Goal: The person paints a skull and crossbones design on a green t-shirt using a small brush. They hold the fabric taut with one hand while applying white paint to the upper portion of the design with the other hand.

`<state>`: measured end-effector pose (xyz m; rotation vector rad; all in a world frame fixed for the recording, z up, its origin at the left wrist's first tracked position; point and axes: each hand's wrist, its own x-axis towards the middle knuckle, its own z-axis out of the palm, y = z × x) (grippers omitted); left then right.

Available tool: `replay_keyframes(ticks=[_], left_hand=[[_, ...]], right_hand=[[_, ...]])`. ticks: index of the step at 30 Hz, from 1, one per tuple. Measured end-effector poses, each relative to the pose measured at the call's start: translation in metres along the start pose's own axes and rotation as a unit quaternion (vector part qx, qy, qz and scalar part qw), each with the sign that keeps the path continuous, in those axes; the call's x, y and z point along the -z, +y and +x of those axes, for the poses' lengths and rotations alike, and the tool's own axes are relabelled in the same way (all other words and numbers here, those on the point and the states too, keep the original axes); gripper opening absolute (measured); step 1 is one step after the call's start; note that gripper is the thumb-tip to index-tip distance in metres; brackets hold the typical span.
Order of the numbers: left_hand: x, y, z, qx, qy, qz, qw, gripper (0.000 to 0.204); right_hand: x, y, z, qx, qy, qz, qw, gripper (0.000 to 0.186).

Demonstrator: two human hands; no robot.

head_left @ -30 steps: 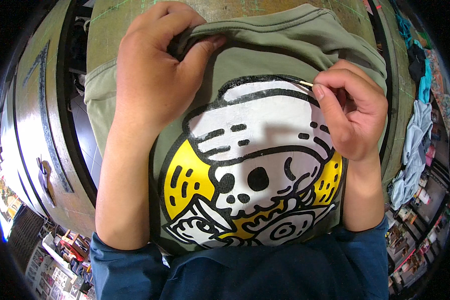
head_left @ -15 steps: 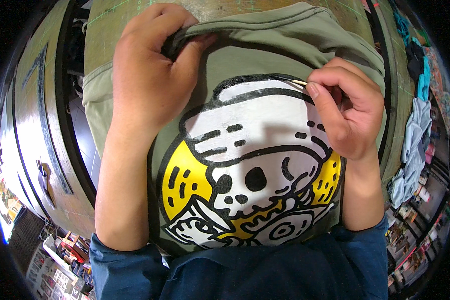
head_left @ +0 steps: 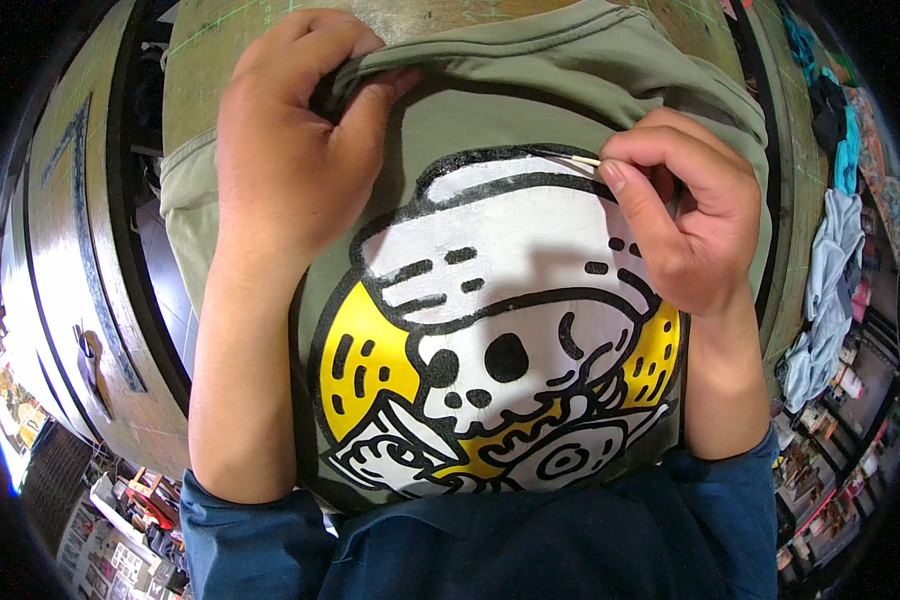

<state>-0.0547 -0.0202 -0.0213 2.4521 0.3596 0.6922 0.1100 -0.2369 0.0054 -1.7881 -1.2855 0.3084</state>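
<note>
An olive-green T-shirt (head_left: 490, 115) lies spread in front of me. On it is a painted skull design (head_left: 480, 240) with a white hat, black outlines and yellow patches on either side. My left hand (head_left: 295, 140) grips the shirt's gathered far edge at the upper left, fingers curled into the cloth. Between the thumb and fingers of my right hand (head_left: 685, 205) is a thin paintbrush (head_left: 582, 160). Its dark tip touches the black outline along the top of the hat. The brush's rear end is hidden by my hand.
Beneath the shirt is a worn green cutting mat (head_left: 205, 50) with grid lines. At the left is another tabletop (head_left: 55, 250) with a dark L-shaped strip and a small dark object (head_left: 90, 365). Light blue cloth (head_left: 832, 280) hangs at the right, near cluttered shelves.
My right hand and the brush have moved slightly left along the hat's top outline. My left hand still holds the cloth; the whole view has shifted a little.
</note>
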Motion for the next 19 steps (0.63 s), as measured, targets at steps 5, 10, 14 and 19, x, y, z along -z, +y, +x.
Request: replay_keyframes(ticks=[5,10,14,19], left_hand=[[0.0003,-0.0002,0.0006,0.005,0.005,-0.01,1.0,0.017],[0.0011,0.0003,-0.0007,0.007,-0.01,0.003,1.0,0.016],[0.0,-0.0009,0.0005,-0.006,0.004,-0.015,1.0,0.016],[-0.0005,-0.0026,-0.0004,-0.004,0.005,-0.023,1.0,0.017]], right_hand=[[-0.0019,0.0023,0.0001,-0.008,0.028,0.034,0.999,0.006],[-0.0015,0.0006,0.0002,-0.002,-0.002,0.01,1.0,0.005],[0.0044,-0.0003,-0.0009,-0.002,-0.035,-0.007,0.999,0.004],[0.0028,0.0035,-0.0026,-0.011,-0.019,0.04,0.999,0.003]])
